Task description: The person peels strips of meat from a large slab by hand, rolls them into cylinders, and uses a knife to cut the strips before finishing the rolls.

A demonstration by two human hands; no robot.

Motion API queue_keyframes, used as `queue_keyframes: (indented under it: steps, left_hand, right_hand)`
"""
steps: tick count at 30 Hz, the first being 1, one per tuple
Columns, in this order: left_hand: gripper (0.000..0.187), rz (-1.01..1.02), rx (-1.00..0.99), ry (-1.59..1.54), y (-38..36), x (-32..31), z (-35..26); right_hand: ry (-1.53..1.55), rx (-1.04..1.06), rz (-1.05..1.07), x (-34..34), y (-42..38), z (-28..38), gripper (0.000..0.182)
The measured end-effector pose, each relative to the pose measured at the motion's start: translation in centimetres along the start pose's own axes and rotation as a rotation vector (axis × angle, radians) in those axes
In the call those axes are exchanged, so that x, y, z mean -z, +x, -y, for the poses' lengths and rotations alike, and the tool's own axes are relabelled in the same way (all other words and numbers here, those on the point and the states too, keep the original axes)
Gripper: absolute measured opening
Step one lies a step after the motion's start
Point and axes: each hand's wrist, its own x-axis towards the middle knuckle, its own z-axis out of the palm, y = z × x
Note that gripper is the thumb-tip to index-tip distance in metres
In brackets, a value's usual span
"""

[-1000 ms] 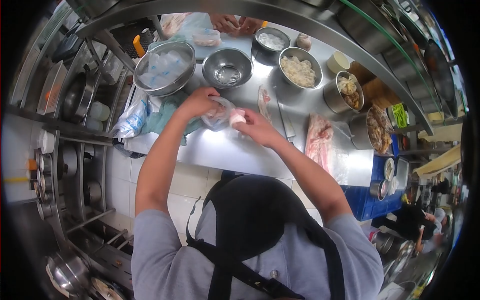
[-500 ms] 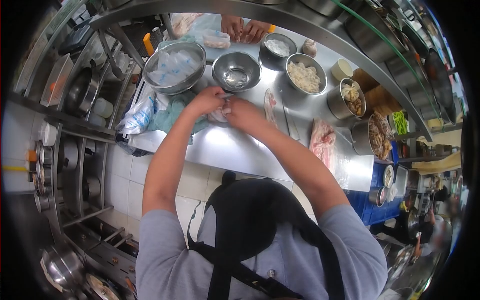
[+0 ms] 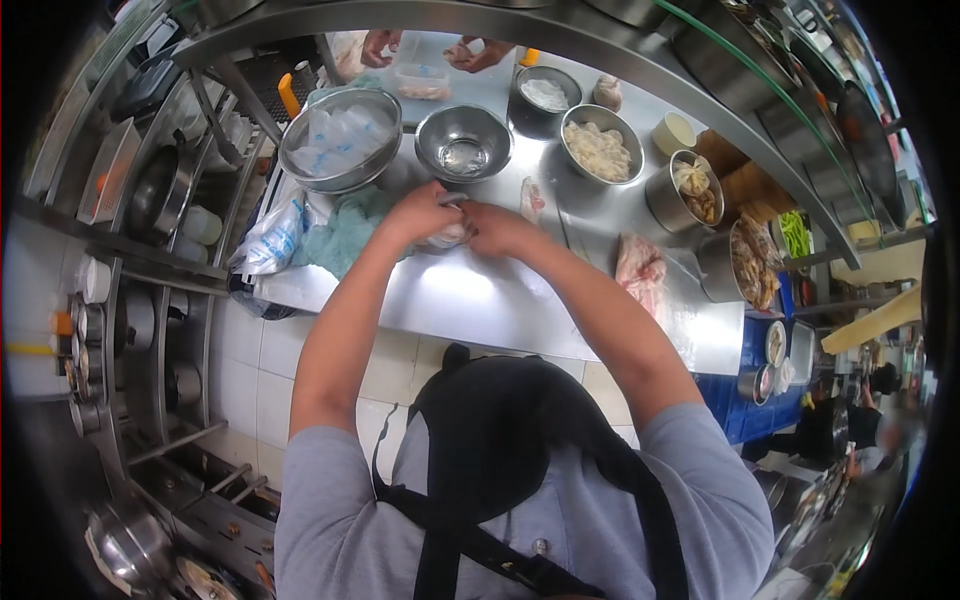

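Note:
Close together over the steel table (image 3: 400,300), both my hands work at one small bundle. It looks like a clear plastic bag (image 3: 450,238) with pale contents, partly hidden by my fingers. My left hand (image 3: 418,212) is closed at the bag's upper end. From the other side my right hand (image 3: 492,228) has its fingers closed on the same bag. Just beyond them sits a steel bowl (image 3: 464,143) with a little clear material at its bottom. A green cloth (image 3: 345,230) lies left of my left hand. Right of my right hand is a strip of raw meat (image 3: 531,200).
A colander of plastic bags (image 3: 342,140) stands at the back left. On the right are a bowl of pale pieces (image 3: 601,148), a larger piece of raw meat (image 3: 640,268) and several steel pots. A co-worker's hands (image 3: 478,53) show across the table, under an overhead shelf (image 3: 480,18).
My hands stay together on the bag, with slight finger movement. The co-worker's hands have moved apart. The whole view has shifted slightly.

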Motion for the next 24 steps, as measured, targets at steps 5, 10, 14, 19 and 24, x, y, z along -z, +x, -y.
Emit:
queue_keyframes:
  steps: [5, 10, 14, 19, 24]
  left_hand:
    - [0.082, -0.012, 0.051, 0.251, 0.0, -1.1, -1.5]
    - [0.084, -0.073, 0.066, 0.267, -0.1, -1.4, -1.0]
    - [0.079, -0.092, 0.082, 0.338, -1.2, -0.6, -1.6]
    - [0.066, -0.124, 0.048, 0.349, -1.8, -0.5, -1.8]
    - [0.069, -0.2, -0.088, 0.496, 0.0, -0.6, 2.2]
  right_hand:
    - [-0.126, 0.146, -0.118, -0.6, -0.1, -2.2, 0.052]
    - [-0.354, 0.279, -0.096, 0.9, -0.2, -2.4, 0.031]
    - [-0.381, 0.338, -0.086, 1.5, 0.1, -2.8, 0.03]
    - [-0.332, 0.291, -0.179, 0.0, -2.0, -1.6, 0.042]
    - [-0.169, 0.3, -0.473, -6.0, -5.0, -2.3, 0.047]
